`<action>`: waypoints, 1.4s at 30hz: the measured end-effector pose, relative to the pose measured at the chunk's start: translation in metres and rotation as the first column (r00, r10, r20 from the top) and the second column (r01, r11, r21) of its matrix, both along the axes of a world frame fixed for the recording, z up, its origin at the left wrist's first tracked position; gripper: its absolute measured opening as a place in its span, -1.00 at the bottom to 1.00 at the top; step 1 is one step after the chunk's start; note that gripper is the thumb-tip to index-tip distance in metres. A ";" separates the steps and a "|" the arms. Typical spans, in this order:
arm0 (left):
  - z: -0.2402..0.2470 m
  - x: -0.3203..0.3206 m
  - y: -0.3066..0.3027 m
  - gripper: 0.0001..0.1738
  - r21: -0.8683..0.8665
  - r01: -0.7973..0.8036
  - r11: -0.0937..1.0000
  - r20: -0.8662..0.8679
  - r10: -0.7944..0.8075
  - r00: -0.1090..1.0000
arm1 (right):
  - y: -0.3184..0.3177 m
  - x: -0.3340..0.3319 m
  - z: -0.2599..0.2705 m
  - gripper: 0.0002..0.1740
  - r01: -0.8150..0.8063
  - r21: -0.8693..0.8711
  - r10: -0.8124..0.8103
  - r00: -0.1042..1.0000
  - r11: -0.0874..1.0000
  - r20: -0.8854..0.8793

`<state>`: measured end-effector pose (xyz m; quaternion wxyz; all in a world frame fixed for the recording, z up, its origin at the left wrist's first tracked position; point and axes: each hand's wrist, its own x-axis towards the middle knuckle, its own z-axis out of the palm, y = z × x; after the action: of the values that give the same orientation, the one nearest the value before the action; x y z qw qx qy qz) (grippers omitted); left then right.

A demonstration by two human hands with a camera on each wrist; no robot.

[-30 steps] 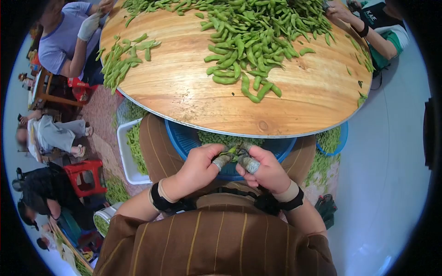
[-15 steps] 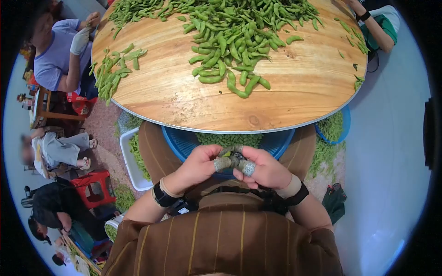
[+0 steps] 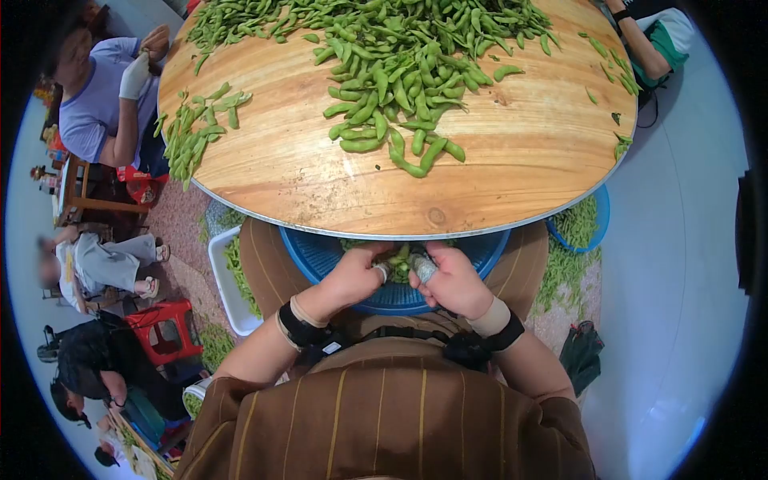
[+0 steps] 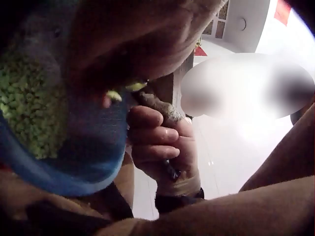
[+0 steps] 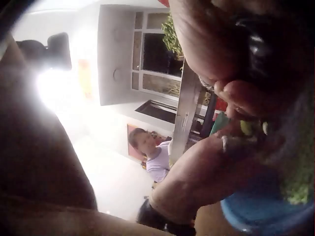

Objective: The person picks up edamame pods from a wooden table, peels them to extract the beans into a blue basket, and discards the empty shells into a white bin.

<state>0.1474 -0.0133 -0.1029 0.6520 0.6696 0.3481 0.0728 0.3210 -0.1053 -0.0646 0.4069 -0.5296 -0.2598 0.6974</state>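
Note:
Both hands meet over a blue basket (image 3: 400, 306) partly filled with shelled green beans (image 4: 34, 103). My left hand (image 3: 350, 277), its thumb wrapped in grey tape, pinches an edamame pod (image 3: 400, 260) at the fingertips. Opposite it, my right hand (image 3: 458, 282) curls its fingers around a slim dark shiny object (image 4: 172, 169), whose end sticks out below the little finger in the left wrist view. Grey wrapping covers the right thumb (image 4: 165, 109) too. Pale green beans (image 4: 114, 95) show between the hands; the left fingers partly hide the pod.
A round wooden table (image 3: 320, 192) overhangs the basket, heaped with edamame pods (image 3: 408, 80). A white tub (image 3: 238, 320) stands left of my knees, a blue basin (image 3: 602, 220) right. Other people sit at the table, one in a lavender shirt (image 3: 92, 104). A red stool (image 3: 164, 328) stands left.
My fingertips drew close together half a second ago, then shifted slightly toward the table. More green now shows between them. The head view has swung a little to the right.

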 end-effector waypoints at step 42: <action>0.152 -0.079 0.022 -0.50 0.966 0.227 0.125 -0.251 0.669 0.700 | 0.028 0.012 0.070 -0.69 -0.104 0.599 -0.366 0.705 0.794 0.607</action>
<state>0.0687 0.0089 0.0488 -0.1302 0.8290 0.5240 0.1456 0.3334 -0.0772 0.0059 0.4736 -0.6156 -0.5565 0.2952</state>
